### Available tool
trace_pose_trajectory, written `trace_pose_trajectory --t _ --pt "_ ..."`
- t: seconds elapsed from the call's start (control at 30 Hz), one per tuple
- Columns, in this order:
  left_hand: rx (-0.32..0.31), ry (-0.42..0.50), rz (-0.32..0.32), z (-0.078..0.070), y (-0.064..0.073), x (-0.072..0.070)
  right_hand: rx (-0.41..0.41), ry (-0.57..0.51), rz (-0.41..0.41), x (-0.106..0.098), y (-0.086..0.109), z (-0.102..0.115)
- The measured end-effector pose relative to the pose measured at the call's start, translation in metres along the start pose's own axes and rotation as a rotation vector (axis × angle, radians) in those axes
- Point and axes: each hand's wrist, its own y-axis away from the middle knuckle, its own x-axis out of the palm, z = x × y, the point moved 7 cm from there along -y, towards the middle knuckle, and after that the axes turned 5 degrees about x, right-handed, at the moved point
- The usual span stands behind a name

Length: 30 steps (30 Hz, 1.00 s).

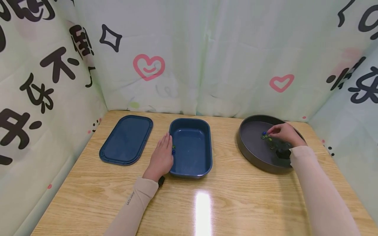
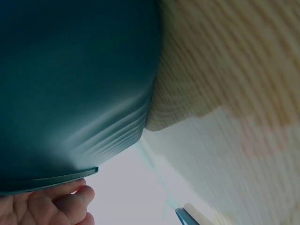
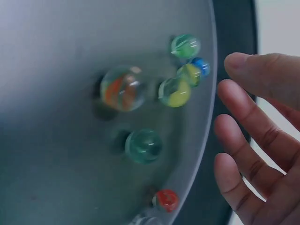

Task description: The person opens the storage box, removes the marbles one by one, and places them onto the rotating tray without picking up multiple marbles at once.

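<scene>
My left hand (image 1: pixel 161 156) lies with straight fingers along the left rim of a deep blue rectangular box (image 1: pixel 192 147). In the left wrist view its fingertips touch the lip of the box's wall (image 2: pixel 75 93). Inside the box, a green marble (image 1: pixel 174 147) and a blue marble (image 1: pixel 173 152) lie beside that hand. My right hand (image 1: pixel 284 133) hovers over a round dark pan (image 1: pixel 249 139), near several glass marbles. The right wrist view shows its thumb and fingers apart with nothing between them, close to a blue marble (image 3: pixel 202 66), yellow-swirled marble (image 3: pixel 177 92) and large orange-swirled marble (image 3: pixel 124 91).
A flat blue lid (image 1: pixel 127 140) lies left of the box on the wooden table (image 1: pixel 236 203). A clear greenish marble (image 3: pixel 144 146) and a red marble (image 3: pixel 166 200) also sit in the pan. Printed curtains (image 1: pixel 189 65) hang behind and at both sides.
</scene>
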Motion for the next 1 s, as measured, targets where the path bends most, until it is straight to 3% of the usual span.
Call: trace_pose_trajectory --t 0.47,1.0 --pt "0.003 -0.001 -0.010 0.002 -0.001 0.001 -0.024 0.010 -0.006 0.009 -0.012 -0.001" --pt "-0.006 0.003 -0.003 0.001 0.000 0.000 0.027 0.004 0.010 0.017 -0.021 -0.019"
